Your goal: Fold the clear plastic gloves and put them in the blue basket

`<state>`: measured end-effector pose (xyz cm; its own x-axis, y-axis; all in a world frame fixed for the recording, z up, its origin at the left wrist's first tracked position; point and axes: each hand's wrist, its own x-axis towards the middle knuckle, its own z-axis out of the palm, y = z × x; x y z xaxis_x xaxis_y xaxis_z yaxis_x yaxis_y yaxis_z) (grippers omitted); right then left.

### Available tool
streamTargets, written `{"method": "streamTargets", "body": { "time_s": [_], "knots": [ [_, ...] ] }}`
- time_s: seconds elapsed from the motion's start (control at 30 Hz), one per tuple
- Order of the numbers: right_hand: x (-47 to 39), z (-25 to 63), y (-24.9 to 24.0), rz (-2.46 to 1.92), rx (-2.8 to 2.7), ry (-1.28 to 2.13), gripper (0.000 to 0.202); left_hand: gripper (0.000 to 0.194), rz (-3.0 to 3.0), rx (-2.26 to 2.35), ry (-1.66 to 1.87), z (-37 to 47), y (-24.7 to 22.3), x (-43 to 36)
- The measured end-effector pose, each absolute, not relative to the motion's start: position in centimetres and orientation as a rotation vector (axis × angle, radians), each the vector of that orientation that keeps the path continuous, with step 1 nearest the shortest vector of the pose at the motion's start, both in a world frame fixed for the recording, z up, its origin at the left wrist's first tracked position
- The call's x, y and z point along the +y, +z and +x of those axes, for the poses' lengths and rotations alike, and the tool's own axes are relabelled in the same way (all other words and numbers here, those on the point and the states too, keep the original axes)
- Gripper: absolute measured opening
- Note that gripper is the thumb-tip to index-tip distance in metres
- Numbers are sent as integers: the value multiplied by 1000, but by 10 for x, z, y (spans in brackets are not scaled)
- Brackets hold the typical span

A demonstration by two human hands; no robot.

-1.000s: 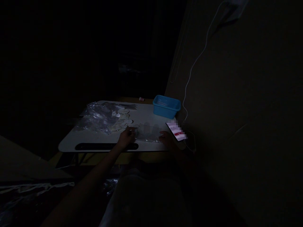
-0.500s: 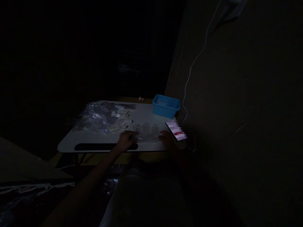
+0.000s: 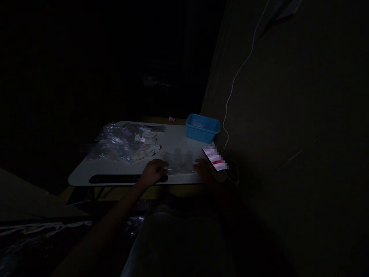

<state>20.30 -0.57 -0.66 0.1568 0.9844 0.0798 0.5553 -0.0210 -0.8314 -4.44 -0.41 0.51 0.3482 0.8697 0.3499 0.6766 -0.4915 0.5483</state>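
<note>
A clear plastic bag (image 3: 179, 163) lies flat on the white table (image 3: 173, 136) near its front edge, with several pale rounded shapes showing in it. My left hand (image 3: 153, 171) pinches the bag's left edge between closed fingers. At the bag's right edge is my right hand (image 3: 201, 168), its fingers bent near the corner; the dark hides whether they grip it. Left of the bag, several pale flat pieces (image 3: 151, 146) lie beside a heap of crumpled clear plastic (image 3: 121, 142).
A blue basin (image 3: 201, 134) stands at the table's back right. A lit phone (image 3: 215, 157) lies at the right edge, near a white cable (image 3: 233, 82) along the wall. A small pink object (image 3: 172, 119) is behind the table. A black slot (image 3: 115, 179) runs along the front.
The view has shifted very slightly. Both hands stay at the bag's edges, with hardly any movement.
</note>
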Motion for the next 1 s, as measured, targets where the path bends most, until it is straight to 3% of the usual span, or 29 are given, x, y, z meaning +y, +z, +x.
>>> {"method": "streamTargets", "body": {
  "time_s": [0.5,0.77,1.0],
  "knots": [
    [-9,202,0,-1688,-1501,711,17,19,2471,1678,739,-43,9,-12],
    [-8,204,-4,-1659,-1557,667,17,35,2537,1687,790,-42,6,-9],
    [-8,205,-4,-1684,-1562,646,17,48,2719,1501,480,-39,-1,-7]
  ]
}}
